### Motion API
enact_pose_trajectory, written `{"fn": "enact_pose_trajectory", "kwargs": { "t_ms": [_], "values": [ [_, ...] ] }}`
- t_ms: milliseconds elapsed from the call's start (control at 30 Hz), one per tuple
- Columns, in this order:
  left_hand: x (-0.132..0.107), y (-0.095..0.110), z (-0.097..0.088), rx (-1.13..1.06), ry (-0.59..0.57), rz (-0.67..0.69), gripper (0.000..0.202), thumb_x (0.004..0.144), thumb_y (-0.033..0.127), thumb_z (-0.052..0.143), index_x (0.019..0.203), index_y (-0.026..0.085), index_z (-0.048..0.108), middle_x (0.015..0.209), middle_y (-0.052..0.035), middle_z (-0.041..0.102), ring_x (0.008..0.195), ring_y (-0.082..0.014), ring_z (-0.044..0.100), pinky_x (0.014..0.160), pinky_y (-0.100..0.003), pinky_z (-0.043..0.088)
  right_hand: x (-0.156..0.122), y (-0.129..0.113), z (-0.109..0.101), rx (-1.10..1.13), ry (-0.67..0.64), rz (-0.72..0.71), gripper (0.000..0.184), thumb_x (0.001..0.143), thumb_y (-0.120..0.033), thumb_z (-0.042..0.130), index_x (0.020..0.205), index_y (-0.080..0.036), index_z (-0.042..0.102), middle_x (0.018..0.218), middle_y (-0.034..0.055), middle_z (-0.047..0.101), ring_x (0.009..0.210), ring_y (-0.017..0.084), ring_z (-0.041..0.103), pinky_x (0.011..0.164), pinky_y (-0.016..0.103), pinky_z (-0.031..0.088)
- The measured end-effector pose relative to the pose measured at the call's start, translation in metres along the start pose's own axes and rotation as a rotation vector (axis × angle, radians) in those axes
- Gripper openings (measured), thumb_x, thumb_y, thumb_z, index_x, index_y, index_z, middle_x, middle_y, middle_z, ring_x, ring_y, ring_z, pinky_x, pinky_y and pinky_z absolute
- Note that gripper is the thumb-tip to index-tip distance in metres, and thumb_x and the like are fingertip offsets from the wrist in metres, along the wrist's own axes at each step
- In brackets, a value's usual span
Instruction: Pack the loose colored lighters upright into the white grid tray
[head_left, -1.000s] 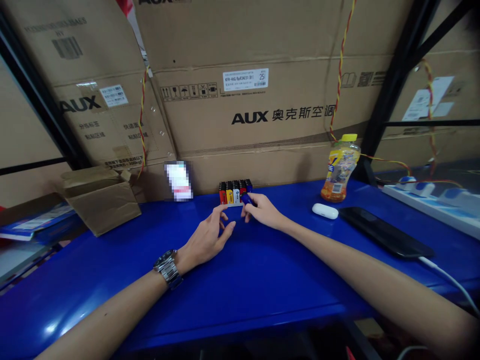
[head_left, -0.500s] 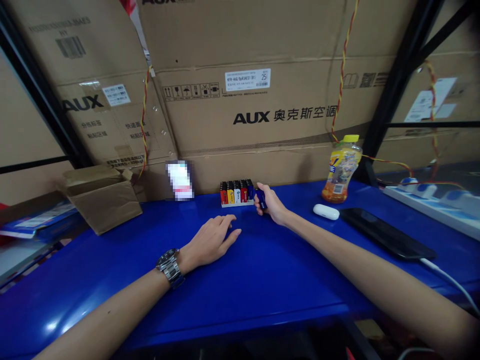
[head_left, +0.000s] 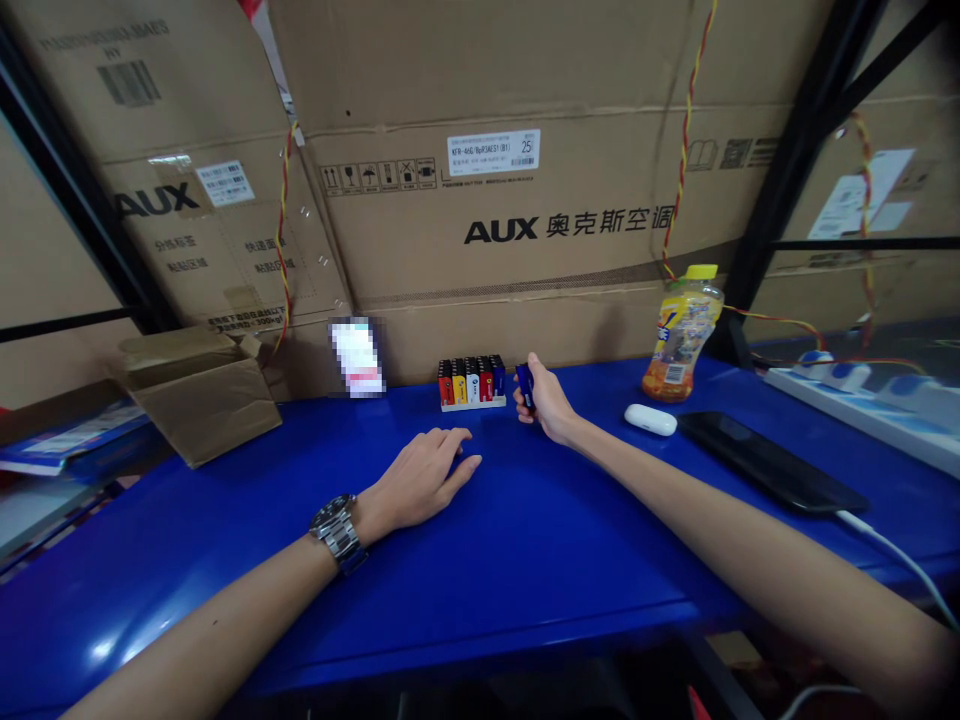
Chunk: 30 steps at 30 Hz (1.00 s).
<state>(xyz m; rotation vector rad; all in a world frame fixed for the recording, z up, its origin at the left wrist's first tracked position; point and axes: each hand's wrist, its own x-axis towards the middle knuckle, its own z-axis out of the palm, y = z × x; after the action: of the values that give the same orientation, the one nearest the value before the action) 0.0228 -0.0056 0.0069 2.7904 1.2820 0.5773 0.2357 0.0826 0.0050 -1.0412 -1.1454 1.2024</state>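
While the left fingers [head_left: 450, 447] lie open, the right fingers [head_left: 543, 393] grip a blue lighter [head_left: 525, 387].
A row of lighters [head_left: 471, 381] stands just beside them.

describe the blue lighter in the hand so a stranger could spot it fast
On the blue workbench, upright lighters stand in a small tray. Just right of them, the right hand holds a dark blue lighter, the only one off the tray.
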Motion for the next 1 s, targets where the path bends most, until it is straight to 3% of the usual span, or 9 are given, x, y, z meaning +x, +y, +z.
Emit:
{"fn": "enact_pose_trajectory", "kwargs": {
  "t_ms": [167, 267, 333, 667, 833, 1000],
  "values": [
    [0.000, 0.000, 0.001, 0.004, 0.018, 0.012, 0.037, 0.100, 0.042, 0.034, 0.120, 0.016, 0.049, 0.100, -0.0100, 0.063, 0.090, -0.0225, 0.059, 0.084, -0.042, 0.048, 0.009, 0.004, -0.011, -0.234, -0.036, -0.284, 0.040, 0.082, -0.064, 0.048, 0.081, -0.024, 0.042, 0.063, -0.0032, 0.054, 0.051, 0.012, 0.049, 0.045, 0.023, 0.038],
    [0.000, -0.001, 0.001, -0.001, 0.013, 0.016, 0.037, 0.100, 0.043, 0.034, 0.120, 0.016, 0.049, 0.101, -0.0099, 0.063, 0.090, -0.0225, 0.059, 0.083, -0.042, 0.048, 0.016, 0.004, -0.018, -0.488, 0.015, -0.523, 0.040, 0.083, -0.057, 0.050, 0.073, -0.019, 0.056, 0.061, -0.0016, 0.050, 0.058, 0.013, 0.045, 0.052, 0.024, 0.036],
    [0.000, -0.002, 0.001, -0.002, 0.006, 0.018, 0.038, 0.099, 0.043, 0.033, 0.121, 0.016, 0.049, 0.102, -0.0101, 0.063, 0.091, -0.0228, 0.059, 0.083, -0.042, 0.048, 0.021, 0.004, -0.022, -0.586, 0.010, -0.585, 0.038, 0.084, -0.053, 0.051, 0.074, -0.018, 0.063, 0.058, -0.0021, 0.047, 0.056, 0.013, 0.041, 0.053, 0.025, 0.033],
    [0.001, -0.002, 0.001, 0.009, -0.011, 0.030, 0.035, 0.100, 0.041, 0.034, 0.118, 0.016, 0.049, 0.104, -0.0101, 0.062, 0.093, -0.0238, 0.058, 0.085, -0.043, 0.048, 0.032, 0.019, -0.028, -0.523, -0.124, -0.458, 0.027, 0.083, -0.034, 0.052, 0.100, -0.015, 0.060, 0.072, 0.0030, 0.062, 0.057, 0.014, 0.057, 0.058, 0.029, 0.048],
    [0.001, -0.003, 0.000, 0.018, -0.019, 0.049, 0.035, 0.100, 0.040, 0.034, 0.118, 0.015, 0.049, 0.107, -0.0107, 0.062, 0.094, -0.0242, 0.058, 0.086, -0.044, 0.048, 0.029, 0.018, -0.028, -0.479, -0.128, -0.449, 0.044, 0.081, -0.027, 0.052, 0.122, -0.018, 0.043, 0.087, 0.0049, 0.066, 0.064, 0.015, 0.063, 0.063, 0.032, 0.050],
    [0.000, -0.001, 0.001, 0.010, -0.007, 0.034, 0.034, 0.099, 0.041, 0.035, 0.118, 0.016, 0.049, 0.105, -0.0105, 0.063, 0.092, -0.0242, 0.059, 0.084, -0.043, 0.049, 0.029, 0.017, -0.028, -0.449, -0.044, -0.490, 0.038, 0.078, -0.026, 0.052, 0.113, -0.022, 0.039, 0.092, 0.0038, 0.064, 0.066, 0.016, 0.064, 0.062, 0.032, 0.049]
  ]
}}
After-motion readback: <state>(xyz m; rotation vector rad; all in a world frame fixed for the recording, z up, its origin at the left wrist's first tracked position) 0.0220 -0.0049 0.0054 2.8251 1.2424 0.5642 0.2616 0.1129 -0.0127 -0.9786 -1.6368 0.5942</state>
